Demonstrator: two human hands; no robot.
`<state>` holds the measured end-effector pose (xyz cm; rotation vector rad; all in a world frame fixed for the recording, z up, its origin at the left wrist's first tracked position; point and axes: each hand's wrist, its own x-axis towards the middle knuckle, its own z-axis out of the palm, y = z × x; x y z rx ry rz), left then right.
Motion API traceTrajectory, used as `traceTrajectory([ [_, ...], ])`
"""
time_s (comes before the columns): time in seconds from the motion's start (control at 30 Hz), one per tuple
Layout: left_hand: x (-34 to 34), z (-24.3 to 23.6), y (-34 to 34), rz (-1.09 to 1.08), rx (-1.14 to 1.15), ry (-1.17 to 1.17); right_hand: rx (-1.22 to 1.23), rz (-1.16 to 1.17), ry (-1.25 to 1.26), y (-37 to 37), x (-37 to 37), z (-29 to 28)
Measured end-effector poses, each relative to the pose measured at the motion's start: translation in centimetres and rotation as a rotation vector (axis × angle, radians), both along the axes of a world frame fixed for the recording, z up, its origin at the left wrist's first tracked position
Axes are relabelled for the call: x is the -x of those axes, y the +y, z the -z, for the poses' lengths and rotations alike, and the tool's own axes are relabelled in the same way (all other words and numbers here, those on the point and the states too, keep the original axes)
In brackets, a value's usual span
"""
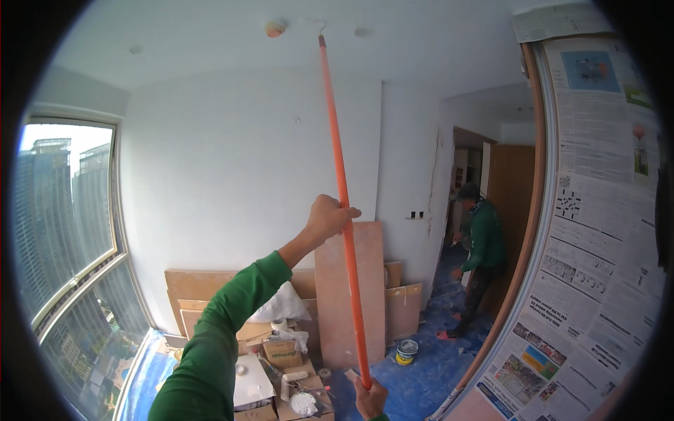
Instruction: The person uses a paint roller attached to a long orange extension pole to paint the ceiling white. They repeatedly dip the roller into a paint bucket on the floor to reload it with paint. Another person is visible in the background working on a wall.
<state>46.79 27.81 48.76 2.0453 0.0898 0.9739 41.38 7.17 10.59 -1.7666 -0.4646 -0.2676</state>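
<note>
The left hand (pixel 327 217), at the clock's centre, is wrapped round an orange pole (pixel 354 281), its green sleeve (pixel 225 316) coming in between seven and eight. At nine o'clock, a window (pixel 70 210) shows tall buildings. Wooden boards (pixel 189 284) lean on the white wall (pixel 210 175) at eight, and a white plastic bag (pixel 281 306) sits in front of them at seven. A cardboard box (pixel 282 356) lies toward half past six. The pole runs from twelve, its top near the ceiling (pixel 210 42), down to six, where the right hand (pixel 371 400) closes round its lower end. At five, a small bucket (pixel 406 352) stands on blue sheeting (pixel 421 379). Between three and four, a co-worker (pixel 486 238) in green stoops beside a doorway. Newspaper (pixel 597 175) covers the surface at three.
</note>
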Motion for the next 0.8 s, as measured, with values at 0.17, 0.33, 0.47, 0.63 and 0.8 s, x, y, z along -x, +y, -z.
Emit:
traceTrajectory([
  [0.17,4.7,1.6,-6.1,0.035,-0.039,0.011,0.005,0.007,-0.099,-5.9,3.1,2.7],
  [0.33,8.0,3.3,-10.1,0.090,-0.107,-0.018,0.026,-0.006,-0.012,-9.8,5.8,3.6],
  [0.47,10.1,5.0,-12.6,0.127,-0.088,-0.002,0.084,-0.005,-0.027,-12.4,7.2,5.6],
  [0.63,8.8,6.2,-11.5,0.171,-0.039,-0.035,0.087,0.052,-0.104,-12.5,7.5,7.2],
  [0.8,5.8,3.6,-7.9,0.122,-0.009,-0.086,0.139,0.052,0.042,-8.8,5.9,5.1],
])
